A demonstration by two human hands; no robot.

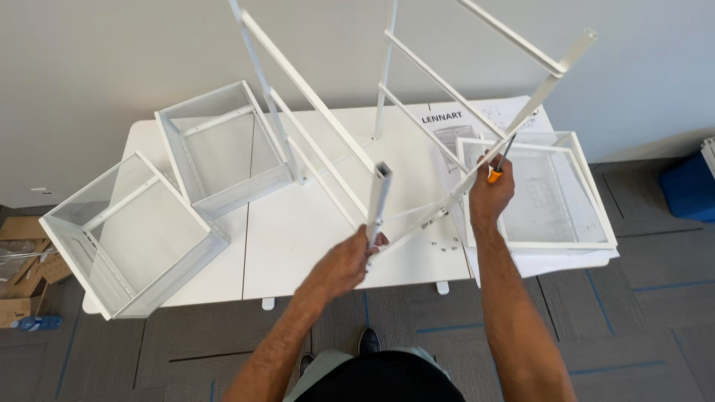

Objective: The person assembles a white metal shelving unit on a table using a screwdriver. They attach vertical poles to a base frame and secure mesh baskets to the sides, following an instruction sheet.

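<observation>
**Frame steadied, screwdriver at the rail**

We see the white metal frame (pixel 417 112) standing on the white table (pixel 298 246), its legs rising toward us. The left hand (pixel 344 262) is closed around the lower end of the near leg. The right hand (pixel 490 195) grips an orange-handled screwdriver (pixel 500 165), its tip against a slanting rail. Small screws (pixel 445 243) lie just beside it. Three mesh drawers (pixel 223 149) rest around, one partly over an instruction sheet (pixel 447 126).

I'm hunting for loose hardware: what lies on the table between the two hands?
In the head view, a few small screws lie on the white table between the left hand and right hand, under the frame's slanted bar.
</observation>
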